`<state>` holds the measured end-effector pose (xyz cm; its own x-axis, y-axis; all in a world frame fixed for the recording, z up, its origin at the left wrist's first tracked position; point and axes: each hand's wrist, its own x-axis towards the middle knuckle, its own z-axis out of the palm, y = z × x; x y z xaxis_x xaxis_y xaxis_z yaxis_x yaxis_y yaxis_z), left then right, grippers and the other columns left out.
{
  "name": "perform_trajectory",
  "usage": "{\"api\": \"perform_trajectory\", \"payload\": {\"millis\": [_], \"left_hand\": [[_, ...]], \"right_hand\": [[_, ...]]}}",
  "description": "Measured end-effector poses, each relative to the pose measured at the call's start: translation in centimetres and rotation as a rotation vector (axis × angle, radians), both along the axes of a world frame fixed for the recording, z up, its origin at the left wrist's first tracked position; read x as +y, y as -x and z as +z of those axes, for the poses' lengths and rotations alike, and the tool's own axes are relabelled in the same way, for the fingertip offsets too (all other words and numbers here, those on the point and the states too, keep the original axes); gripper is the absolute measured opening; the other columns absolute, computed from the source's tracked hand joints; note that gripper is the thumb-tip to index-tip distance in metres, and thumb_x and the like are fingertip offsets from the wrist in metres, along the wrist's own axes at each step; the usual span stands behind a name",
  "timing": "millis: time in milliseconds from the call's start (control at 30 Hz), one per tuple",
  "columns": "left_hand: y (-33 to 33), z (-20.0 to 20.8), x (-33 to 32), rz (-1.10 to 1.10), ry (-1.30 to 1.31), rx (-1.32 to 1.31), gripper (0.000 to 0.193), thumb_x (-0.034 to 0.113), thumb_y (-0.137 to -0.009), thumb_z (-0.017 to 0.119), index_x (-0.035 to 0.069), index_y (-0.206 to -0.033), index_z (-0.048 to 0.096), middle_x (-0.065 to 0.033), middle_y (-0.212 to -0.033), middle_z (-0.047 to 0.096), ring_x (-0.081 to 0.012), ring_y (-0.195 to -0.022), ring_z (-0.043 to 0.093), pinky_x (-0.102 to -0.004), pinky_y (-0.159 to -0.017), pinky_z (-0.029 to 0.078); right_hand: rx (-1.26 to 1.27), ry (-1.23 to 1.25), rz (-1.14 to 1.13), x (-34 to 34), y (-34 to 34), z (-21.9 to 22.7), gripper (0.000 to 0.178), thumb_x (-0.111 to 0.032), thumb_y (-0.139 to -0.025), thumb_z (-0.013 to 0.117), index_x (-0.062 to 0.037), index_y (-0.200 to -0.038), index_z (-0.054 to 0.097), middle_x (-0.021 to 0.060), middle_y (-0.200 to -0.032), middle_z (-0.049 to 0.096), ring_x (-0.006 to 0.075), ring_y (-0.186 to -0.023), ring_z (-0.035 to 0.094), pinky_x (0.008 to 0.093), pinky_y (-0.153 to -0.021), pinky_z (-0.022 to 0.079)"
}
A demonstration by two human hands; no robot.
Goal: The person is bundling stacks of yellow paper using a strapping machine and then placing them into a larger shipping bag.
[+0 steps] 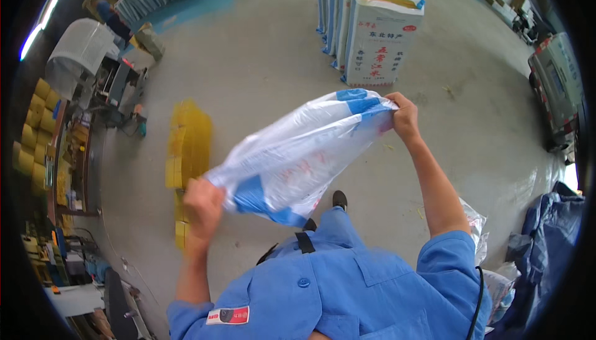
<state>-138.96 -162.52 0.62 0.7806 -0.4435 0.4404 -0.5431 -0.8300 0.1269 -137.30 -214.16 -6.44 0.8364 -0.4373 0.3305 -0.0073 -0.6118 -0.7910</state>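
Stretched between my two hands is a white plastic bag (310,147) with blue patches and faint red print. My left hand (203,209) is closed on its lower left end, slightly blurred. Up at the right end, my right hand (405,116) grips a gathered corner. The bag hangs slanted over the floor in front of my body, its middle wrinkled and rather flat. Whether anything is inside it I cannot tell.
Beyond the bag stands a row of upright packed white bags (379,42). Yellow bundles (186,147) lie stacked on the floor to the left. Farther left are a machine (112,79) and a person (115,23). A vehicle (559,91) and a dark blue tarp (549,234) are at the right.
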Motion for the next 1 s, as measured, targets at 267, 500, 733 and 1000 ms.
{"api": "perform_trajectory", "payload": {"millis": [267, 500, 733, 1000], "left_hand": [[0.8, -0.4, -8.3, -0.128, 0.029, 0.103, 0.057, 0.026, -0.077, 0.074, 0.0, -0.124, 0.057, -0.0207, -0.135, 0.05, -0.0391, -0.127, 0.044, -0.049, -0.106, 0.034], [3.6, -5.2, -10.2, -0.428, -0.039, 0.355, 0.076, 0.039, -0.066, 0.081, 0.0, -0.125, 0.053, -0.0182, -0.126, 0.053, -0.0353, -0.118, 0.051, -0.0445, -0.102, 0.039], [4.3, -9.1, -14.4, -0.226, -0.263, 0.672, 0.07, 0.031, -0.075, 0.077, 0.0, -0.132, 0.05, -0.0182, -0.127, 0.056, -0.0327, -0.111, 0.057, -0.0421, -0.092, 0.046], [5.6, 15.3, -18.0, -0.964, 1.268, 1.798, 0.061, 0.04, -0.097, 0.048, -0.011, -0.132, 0.05, -0.0268, -0.12, 0.061, -0.0306, -0.121, 0.056, -0.0419, -0.106, 0.037]], "right_hand": [[0.327, -0.929, 0.069, 5.7, 3.1, 1.5, 0.031, -0.002, -0.091, 0.04, 0.0018, -0.116, 0.058, 0.0141, -0.1, 0.066, 0.0219, -0.088, 0.066, 0.0353, -0.072, 0.058], [0.241, -1.237, -0.115, 3.9, 5.2, 0.1, 0.031, -0.011, -0.098, 0.041, 0.0017, -0.123, 0.055, 0.015, -0.107, 0.065, 0.0251, -0.094, 0.066, 0.0405, -0.081, 0.058], [0.181, -1.412, -0.143, 4.4, 6.8, -1.2, 0.033, -0.014, -0.099, 0.044, -0.0019, -0.128, 0.054, 0.0146, -0.111, 0.065, 0.0248, -0.095, 0.066, 0.0411, -0.084, 0.057], [0.33, -1.326, -0.231, 3.3, 9.4, -5.9, 0.032, -0.015, -0.098, 0.047, -0.0041, -0.127, 0.056, 0.0115, -0.11, 0.066, 0.0224, -0.096, 0.065, 0.0377, -0.08, 0.057]]}}
